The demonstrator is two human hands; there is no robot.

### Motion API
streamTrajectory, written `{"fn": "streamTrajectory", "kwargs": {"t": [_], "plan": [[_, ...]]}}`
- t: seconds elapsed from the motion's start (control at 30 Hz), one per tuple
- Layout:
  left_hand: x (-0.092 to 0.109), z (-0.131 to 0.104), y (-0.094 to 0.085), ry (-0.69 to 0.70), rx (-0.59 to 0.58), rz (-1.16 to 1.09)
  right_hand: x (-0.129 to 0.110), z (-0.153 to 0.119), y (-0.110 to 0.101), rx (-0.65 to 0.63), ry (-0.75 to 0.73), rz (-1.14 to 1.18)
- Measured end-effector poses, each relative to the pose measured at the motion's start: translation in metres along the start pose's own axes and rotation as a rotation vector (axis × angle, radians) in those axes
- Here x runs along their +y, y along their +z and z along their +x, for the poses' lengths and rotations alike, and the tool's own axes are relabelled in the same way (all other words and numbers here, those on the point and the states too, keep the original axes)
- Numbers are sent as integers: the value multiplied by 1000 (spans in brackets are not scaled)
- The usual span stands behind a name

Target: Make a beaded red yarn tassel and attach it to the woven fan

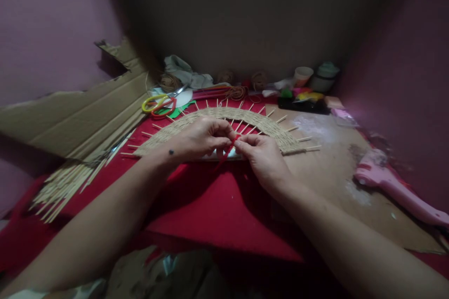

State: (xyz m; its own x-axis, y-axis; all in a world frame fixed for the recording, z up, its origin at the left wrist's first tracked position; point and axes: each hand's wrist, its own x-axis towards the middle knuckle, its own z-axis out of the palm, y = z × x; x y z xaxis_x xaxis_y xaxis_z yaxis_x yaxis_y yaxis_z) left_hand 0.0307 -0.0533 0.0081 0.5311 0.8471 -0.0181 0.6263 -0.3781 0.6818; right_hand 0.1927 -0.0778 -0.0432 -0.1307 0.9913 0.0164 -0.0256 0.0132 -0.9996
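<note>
Prob a home craft corner tbh: mauve walls point(52, 23) are boxing in a red cloth point(224, 210), a woven twine arch point(224, 113) is taking up the middle, and scissors point(168, 101), thin sticks point(66, 186), torn cardboard point(87, 117) and a pink glue gun point(389, 180) are cluttering the edges.

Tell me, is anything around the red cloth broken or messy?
Yes. The big brown corrugated cardboard sheet at the left has a jagged, torn upper edge. The flat brown board at the right has whitish smears, perhaps dried glue, standing out against the brown. The tan, arch-shaped woven piece shows no clear damage.
</note>
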Motion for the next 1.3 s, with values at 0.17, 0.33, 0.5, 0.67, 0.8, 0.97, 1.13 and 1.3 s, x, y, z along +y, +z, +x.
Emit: {"fn": "streamTrajectory", "kwargs": {"t": [0.17,0.33,0.5,0.67,0.8,0.97,1.13,1.3], "plan": [[4,-1,1,55,46,178,0,0,0,-21,11,26],[2,-1,2,52,72,285,1,0,-1,-32,-3,16],[0,-2,1,43,39,118,2,0,-1,-29,-25,34],[-4,-2,1,16,84,108,1,-1,-1,-24,-38,74],[-5,-1,2,82,137,277,-1,-1,0,-20,-14,127],[-3,-1,3,125,145,340,-3,-1,-1,0,46,150],[-1,-2,4,60,110,141,-1,0,-1,56,19,127],[-3,-1,4,83,150,-2,-3,-1,-2,59,10,118]]}}
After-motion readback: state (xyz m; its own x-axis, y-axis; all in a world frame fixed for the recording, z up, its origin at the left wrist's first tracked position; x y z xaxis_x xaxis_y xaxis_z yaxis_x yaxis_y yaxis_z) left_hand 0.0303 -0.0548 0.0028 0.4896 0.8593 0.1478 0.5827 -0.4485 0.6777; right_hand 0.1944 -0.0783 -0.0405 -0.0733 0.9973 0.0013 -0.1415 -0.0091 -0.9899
